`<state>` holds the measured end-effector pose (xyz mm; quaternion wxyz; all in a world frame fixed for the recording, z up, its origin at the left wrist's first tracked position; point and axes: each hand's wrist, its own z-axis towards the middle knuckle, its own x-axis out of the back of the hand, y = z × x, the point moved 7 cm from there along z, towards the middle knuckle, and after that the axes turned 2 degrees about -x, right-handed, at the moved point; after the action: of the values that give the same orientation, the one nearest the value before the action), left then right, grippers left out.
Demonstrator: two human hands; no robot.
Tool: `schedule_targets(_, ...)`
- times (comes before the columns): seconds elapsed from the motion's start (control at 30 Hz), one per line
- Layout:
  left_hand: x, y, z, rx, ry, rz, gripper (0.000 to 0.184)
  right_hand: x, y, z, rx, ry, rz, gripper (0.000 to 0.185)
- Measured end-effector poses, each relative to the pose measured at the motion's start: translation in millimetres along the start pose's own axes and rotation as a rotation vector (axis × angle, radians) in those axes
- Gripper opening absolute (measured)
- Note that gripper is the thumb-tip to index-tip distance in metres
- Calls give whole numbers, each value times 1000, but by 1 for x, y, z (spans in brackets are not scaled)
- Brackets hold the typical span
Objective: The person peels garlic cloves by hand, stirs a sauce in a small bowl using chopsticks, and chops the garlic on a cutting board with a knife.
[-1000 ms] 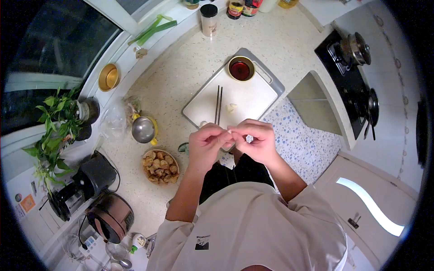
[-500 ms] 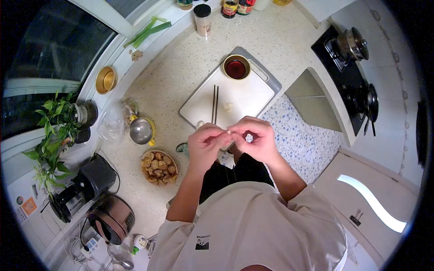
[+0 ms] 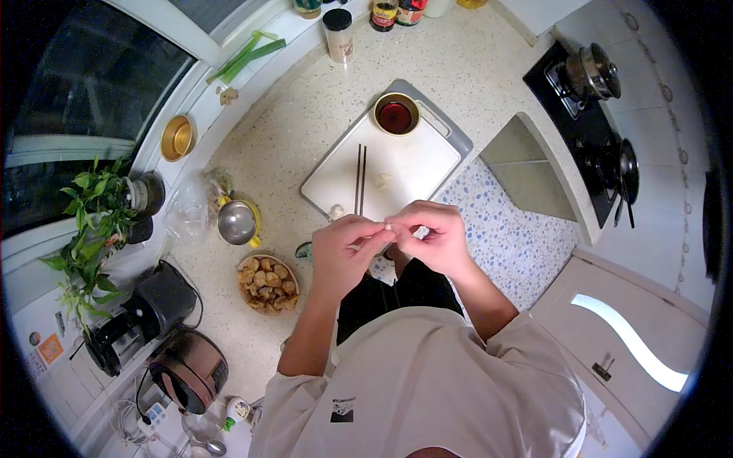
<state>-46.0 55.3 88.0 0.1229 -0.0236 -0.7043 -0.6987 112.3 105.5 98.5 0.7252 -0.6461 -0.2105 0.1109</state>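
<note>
My left hand (image 3: pixel 347 248) and my right hand (image 3: pixel 431 237) meet at the near edge of the cutting board (image 3: pixel 416 164). Their fingertips pinch a small whitish garlic clove (image 3: pixel 389 227) between them, mostly covered by the fingers. Just beyond my left hand, what looks like a garlic bulb (image 3: pixel 337 211) rests at the board's left corner. Pale peeled cloves (image 3: pixel 383 181) lie mid-board, to the right of a pair of dark chopsticks (image 3: pixel 360 179). At the far end of the board stands a bowl of dark red-brown liquid (image 3: pixel 396 114).
Left on the counter are a bowl of browned chunks (image 3: pixel 267 284), a metal bowl (image 3: pixel 238 222) and a plastic bag (image 3: pixel 187 206). Green onions (image 3: pixel 248 57) and a gold-coloured bowl (image 3: pixel 178 138) sit on the windowsill. A stove (image 3: pixel 580 114) with pans is at the right.
My left fingers have shifted slightly and now meet the right fingertips more closely, with the clove showing between them. The view has moved a little; the objects on the counter stay in place.
</note>
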Motion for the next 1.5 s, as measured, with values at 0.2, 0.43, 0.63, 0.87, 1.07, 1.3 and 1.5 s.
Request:
schedule_targets(0.2, -3, 4, 0, -31, -47, 34, 13, 4, -2, 2, -17, -24, -61, 9)
schedule_targets(0.43, -13, -20, -6, 249, -110, -254, 11, 4, 7, -2, -94, -5, 119, 7)
schedule_targets(0.63, -11, -12, -3, 174, -111, -108, 11, 7, 0, 0, -54, -33, 12, 16)
schedule_targets(0.87, -19, -17, -9, 336, -131, -324, 12, 7, 3, -2, -117, -33, -6, 4)
schedule_targets(1.07, -27, -21, -8, 439, -169, -532, 18, 3, 25, -11, -253, 74, 273, 3)
schedule_targets(1.3, -24, -24, -5, 463, -198, -517, 17, 10, 8, -1, -84, -15, 193, 19)
schedule_targets(1.5, -22, -29, 1, 428, -213, -486, 20, 14, 3, 5, -69, -69, 101, 22)
